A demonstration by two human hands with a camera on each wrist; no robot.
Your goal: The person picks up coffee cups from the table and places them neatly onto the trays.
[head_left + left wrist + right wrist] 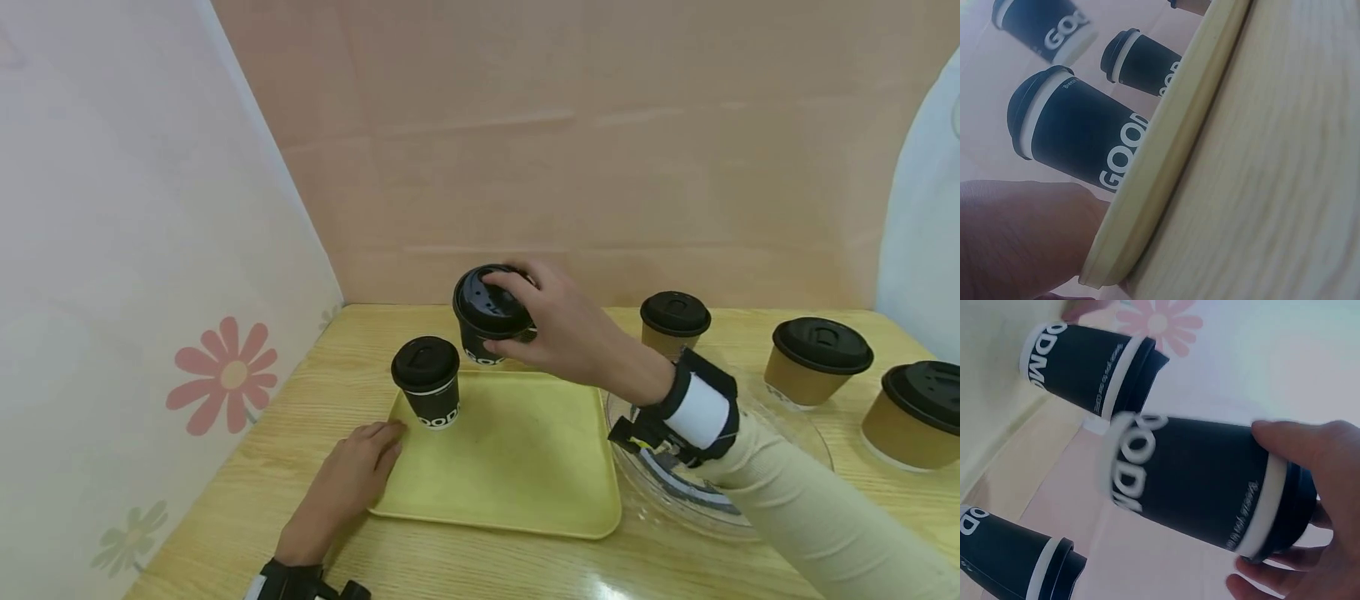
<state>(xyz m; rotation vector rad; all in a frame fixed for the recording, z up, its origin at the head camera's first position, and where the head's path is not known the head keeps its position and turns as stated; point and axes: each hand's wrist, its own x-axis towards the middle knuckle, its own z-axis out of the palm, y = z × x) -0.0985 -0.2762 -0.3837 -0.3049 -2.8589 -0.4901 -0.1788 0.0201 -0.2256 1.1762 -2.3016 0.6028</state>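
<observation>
My right hand (pixel 558 329) grips a black paper coffee cup (pixel 1191 481) with white lettering by its black lid, fingers and thumb spread round the lid. This cup hangs tilted past the far edge of a yellow tray (pixel 525 467). A second black cup (pixel 431 400) stands upright on the tray, at its far left corner. Behind it in the left wrist view is a third black cup (pixel 1141 62), mostly hidden by my right hand in the head view. My left hand (pixel 356 467) holds the tray's left rim, its thumb over the inner side.
Right of the tray lies a round clear plastic dish (pixel 795 433), partly under my right forearm. Brown cups with black lids stand beyond it: one at the back (pixel 675 321), another brown cup (pixel 810 362) and one brown cup (pixel 915 417) at the right edge. A wall (pixel 525 167) rises behind.
</observation>
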